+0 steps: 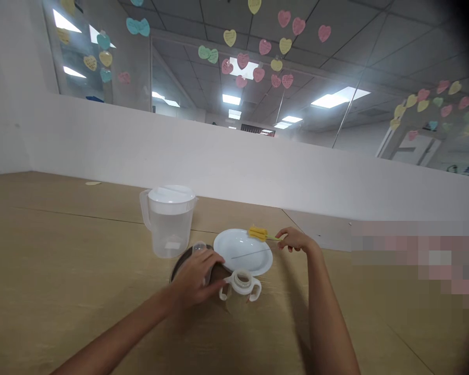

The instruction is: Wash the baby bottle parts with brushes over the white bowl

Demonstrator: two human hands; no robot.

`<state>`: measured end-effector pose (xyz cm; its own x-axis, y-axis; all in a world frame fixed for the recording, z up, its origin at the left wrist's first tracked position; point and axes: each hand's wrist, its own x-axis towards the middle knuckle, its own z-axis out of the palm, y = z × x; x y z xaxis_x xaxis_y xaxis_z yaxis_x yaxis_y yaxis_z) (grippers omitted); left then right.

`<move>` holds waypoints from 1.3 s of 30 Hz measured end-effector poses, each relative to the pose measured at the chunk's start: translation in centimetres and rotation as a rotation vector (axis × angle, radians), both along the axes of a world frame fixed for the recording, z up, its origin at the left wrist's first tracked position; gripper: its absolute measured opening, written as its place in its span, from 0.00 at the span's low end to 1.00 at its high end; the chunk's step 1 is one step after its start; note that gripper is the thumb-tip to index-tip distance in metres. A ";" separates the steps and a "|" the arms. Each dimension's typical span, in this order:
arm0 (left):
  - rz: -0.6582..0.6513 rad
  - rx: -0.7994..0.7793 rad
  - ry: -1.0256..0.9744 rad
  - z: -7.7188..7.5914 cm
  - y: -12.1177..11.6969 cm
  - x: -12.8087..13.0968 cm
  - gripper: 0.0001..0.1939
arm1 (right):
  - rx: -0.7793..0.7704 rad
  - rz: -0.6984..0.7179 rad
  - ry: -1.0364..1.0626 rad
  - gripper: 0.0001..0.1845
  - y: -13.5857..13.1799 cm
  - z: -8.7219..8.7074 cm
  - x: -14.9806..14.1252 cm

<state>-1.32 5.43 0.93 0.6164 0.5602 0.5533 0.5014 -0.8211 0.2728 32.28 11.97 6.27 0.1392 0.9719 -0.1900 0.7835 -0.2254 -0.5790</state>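
Brush (258, 233) over the plate's (229, 244) far right edge
Right hand (294, 239) pinches it; left hand (197, 273), half open, near cup (242, 288), grip unclear.

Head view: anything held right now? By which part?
The right hand holds the yellow sponge brush by its thin handle, near the end. Whether the left hand grips anything can't be told.

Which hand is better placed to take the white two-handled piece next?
Likely the left hand: its thumb is close beside the white two-handled piece. The right hand is farther off and holds the yellow brush. I can't tell whether the left grips the clear container.
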 end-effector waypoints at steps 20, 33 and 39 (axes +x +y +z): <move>0.154 -0.034 -0.303 11.1 1.8 4.8 0.27 | 0.590 0.130 0.410 0.23 -8.5 7.9 -3.8; 0.226 0.173 -0.119 10.5 3.3 3.6 0.19 | 0.403 0.228 0.084 0.17 -9.2 8.1 -5.3; 0.242 0.247 -0.043 10.5 3.3 3.7 0.20 | 0.383 0.230 0.053 0.15 -9.6 8.1 -5.6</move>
<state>2.37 8.71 11.47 0.4549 0.5330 0.7134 0.6820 -0.7236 0.1057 26.72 2.40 14.35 -0.0890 0.9781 0.1881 0.7549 0.1894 -0.6278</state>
